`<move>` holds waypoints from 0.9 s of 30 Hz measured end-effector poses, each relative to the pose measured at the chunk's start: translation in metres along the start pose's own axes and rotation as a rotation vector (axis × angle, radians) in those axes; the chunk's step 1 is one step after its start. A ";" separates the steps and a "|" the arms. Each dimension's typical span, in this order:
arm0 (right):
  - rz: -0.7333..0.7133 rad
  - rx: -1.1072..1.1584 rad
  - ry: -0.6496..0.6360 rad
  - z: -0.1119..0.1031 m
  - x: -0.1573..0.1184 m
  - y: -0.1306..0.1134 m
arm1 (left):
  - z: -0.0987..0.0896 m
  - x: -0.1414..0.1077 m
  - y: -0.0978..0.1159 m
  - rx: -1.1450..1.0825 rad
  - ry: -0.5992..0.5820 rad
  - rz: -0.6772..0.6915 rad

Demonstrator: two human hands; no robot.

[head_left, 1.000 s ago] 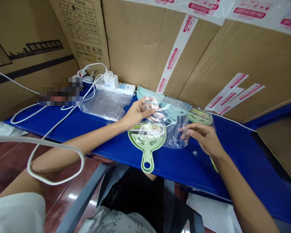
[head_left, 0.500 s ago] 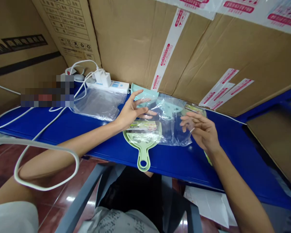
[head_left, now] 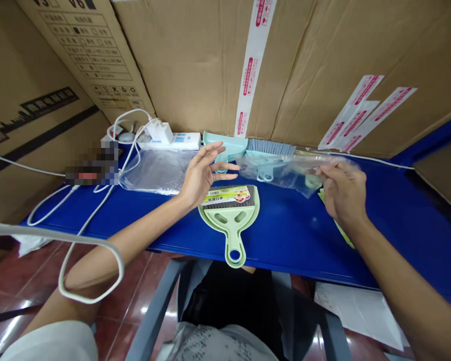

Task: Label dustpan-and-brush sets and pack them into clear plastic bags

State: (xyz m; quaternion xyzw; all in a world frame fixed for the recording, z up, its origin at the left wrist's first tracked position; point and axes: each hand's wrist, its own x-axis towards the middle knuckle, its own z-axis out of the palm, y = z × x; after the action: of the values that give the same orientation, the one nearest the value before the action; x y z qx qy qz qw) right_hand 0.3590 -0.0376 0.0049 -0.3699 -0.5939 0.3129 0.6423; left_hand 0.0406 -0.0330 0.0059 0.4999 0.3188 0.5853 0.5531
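Note:
My right hand (head_left: pixel 344 193) pinches one end of a clear plastic bag (head_left: pixel 285 173), which stretches leftward above the table. My left hand (head_left: pixel 206 175) has its fingers apart just short of the bag's other end; a ring is on one finger. Below it lies a green dustpan (head_left: pixel 234 243) with a grey-bristled brush (head_left: pixel 252 196) nested inside, handle toward me. A yellow label (head_left: pixel 227 196) crosses the bristles. Behind the bag are a light-blue dustpan (head_left: pixel 225 144) and a blue brush with grey-blue bristles (head_left: pixel 270 147). A yellow-green strip (head_left: pixel 340 225) lies under my right wrist.
More clear bags (head_left: pixel 158 170) lie flat on the blue table (head_left: pixel 285 235) at left. A white power strip (head_left: pixel 186 141) with plugs and looping white cables (head_left: pixel 92 301) stands behind them. Cardboard boxes (head_left: pixel 195 65) wall the back. A grey chair (head_left: pixel 158 316) is below.
My right hand has moved right and drawn the bag up off the green dustpan and brush, uncovering them. My left hand stays near the same spot, fingers spread. The view has shifted slightly.

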 end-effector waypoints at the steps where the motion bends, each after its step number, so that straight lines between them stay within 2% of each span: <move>1: 0.088 0.058 -0.022 -0.001 0.000 -0.002 | -0.002 0.001 -0.003 0.035 0.010 0.046; 3: 0.240 0.128 -0.069 -0.001 0.001 -0.006 | -0.005 0.001 -0.009 0.148 0.031 0.186; 6: 0.379 0.178 -0.162 0.002 0.000 -0.016 | -0.006 -0.005 -0.012 0.445 0.050 0.483; 8: 0.442 0.204 -0.257 0.006 -0.002 -0.022 | -0.003 -0.011 -0.010 0.693 0.000 0.685; 11: 0.488 0.229 -0.389 0.014 -0.009 -0.029 | 0.003 -0.020 -0.005 0.964 -0.246 0.922; 13: 0.511 0.220 -0.457 0.019 -0.016 -0.031 | 0.009 -0.024 -0.004 1.052 -0.449 1.012; 16: 0.504 0.188 -0.523 0.026 -0.026 -0.030 | 0.017 -0.029 -0.006 1.129 -0.618 1.108; 19: 0.480 0.174 -0.676 0.030 -0.031 -0.026 | 0.022 -0.032 -0.011 1.131 -0.650 1.154; 21: 0.475 0.158 -0.748 0.030 -0.032 -0.024 | 0.023 -0.033 -0.014 1.125 -0.648 1.110; 25: 0.492 0.139 -0.725 0.028 -0.030 -0.017 | 0.018 -0.028 -0.013 1.104 -0.662 1.003; 27: 0.465 0.113 -0.679 0.026 -0.028 -0.014 | 0.013 -0.023 -0.008 1.038 -0.624 0.962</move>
State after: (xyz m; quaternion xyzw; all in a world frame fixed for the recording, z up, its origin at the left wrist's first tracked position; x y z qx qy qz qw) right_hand 0.3302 -0.0657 0.0021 -0.3340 -0.6546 0.5860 0.3415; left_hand 0.0527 -0.0563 -0.0033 0.9204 0.1295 0.3689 -0.0027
